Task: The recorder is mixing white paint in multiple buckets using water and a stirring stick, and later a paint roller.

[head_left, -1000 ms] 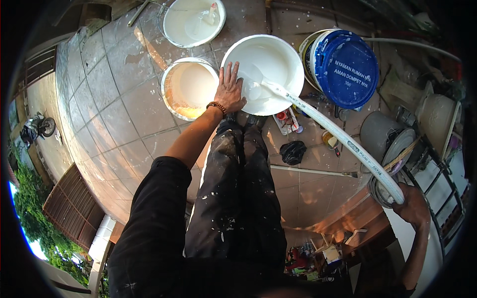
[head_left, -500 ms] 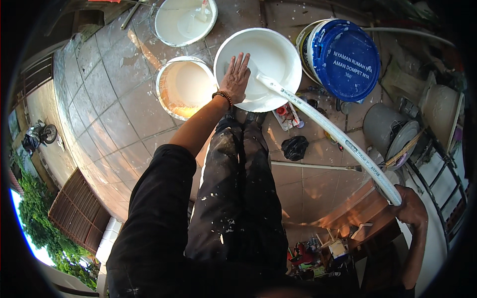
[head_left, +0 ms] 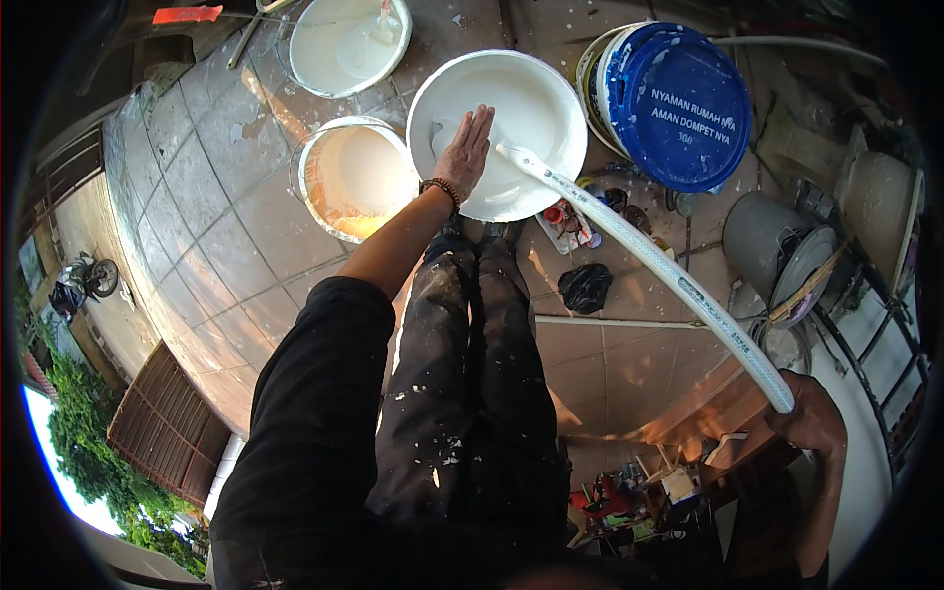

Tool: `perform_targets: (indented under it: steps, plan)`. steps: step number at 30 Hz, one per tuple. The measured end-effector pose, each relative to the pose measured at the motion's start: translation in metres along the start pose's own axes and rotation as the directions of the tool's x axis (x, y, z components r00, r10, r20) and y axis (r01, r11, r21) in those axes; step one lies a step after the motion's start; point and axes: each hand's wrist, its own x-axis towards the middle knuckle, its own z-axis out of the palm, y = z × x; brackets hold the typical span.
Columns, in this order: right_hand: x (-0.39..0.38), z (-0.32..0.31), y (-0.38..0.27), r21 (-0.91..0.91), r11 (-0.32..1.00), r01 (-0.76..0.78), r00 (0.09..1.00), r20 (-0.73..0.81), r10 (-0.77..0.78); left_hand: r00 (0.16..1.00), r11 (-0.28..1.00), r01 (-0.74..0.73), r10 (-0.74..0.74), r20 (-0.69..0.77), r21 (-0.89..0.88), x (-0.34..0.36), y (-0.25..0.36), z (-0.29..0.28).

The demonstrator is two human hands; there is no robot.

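Fingers (head_left: 479, 123) of the left hand (head_left: 462, 162) are straight and close together, gripping nothing; those of the right hand (head_left: 808, 413), partly hidden, are curled about a white braided plastic hose (head_left: 678, 278). The far end of the hose lies within the outline of a large, round, white basin (head_left: 551, 118), near its middle. Whether it touches the bottom cannot be determined. The basin stands on a brown, paint-flecked tiled floor (head_left: 580, 364), well in from the floor's left edge. The left hand is above the basin's left half; contact is unconfirmed.

Handling assessment: the hose spans a long stretch between grip and basin, so a firm right hold and slow wrist movements are advised to limit swing. The flat left palm appears well placed to steady that end; keeping it inside the rim is recommended.

Surroundings: just beside the basin's left rim is a round white bucket with orange-stained inner walls (head_left: 320, 192). Beyond its right rim stands a pail with a round blue plastic lid (head_left: 678, 108). A crumpled black plastic bag (head_left: 586, 288) lies on the floor, nearer the wearer.
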Motion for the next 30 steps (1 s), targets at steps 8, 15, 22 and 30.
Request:
perform_targets:
  steps: [8, 15, 22, 30]
  plan:
    - [0.001, 0.0, 0.001, -0.005, 1.0, 0.014, 1.0, -0.005, -0.014, 0.996, 0.994, -0.065, 0.059, 0.062, 0.092, 0.006, -0.001, -0.008]
    - [0.004, 0.001, 0.005, -0.026, 0.999, 0.041, 0.999, 0.011, -0.041, 0.997, 0.984, -0.075, 0.074, 0.012, 0.159, 0.008, -0.004, 0.0]
    - [0.01, 0.008, 0.015, 0.076, 0.996, 0.037, 0.999, 0.018, -0.038, 0.998, 0.995, -0.057, 0.055, 0.027, 0.076, 0.011, -0.026, -0.014]
    - [0.013, 0.024, 0.026, 0.096, 0.995, 0.04, 0.998, 0.035, -0.043, 0.998, 0.985, -0.003, 0.013, 0.059, -0.171, 0.002, -0.048, -0.049]
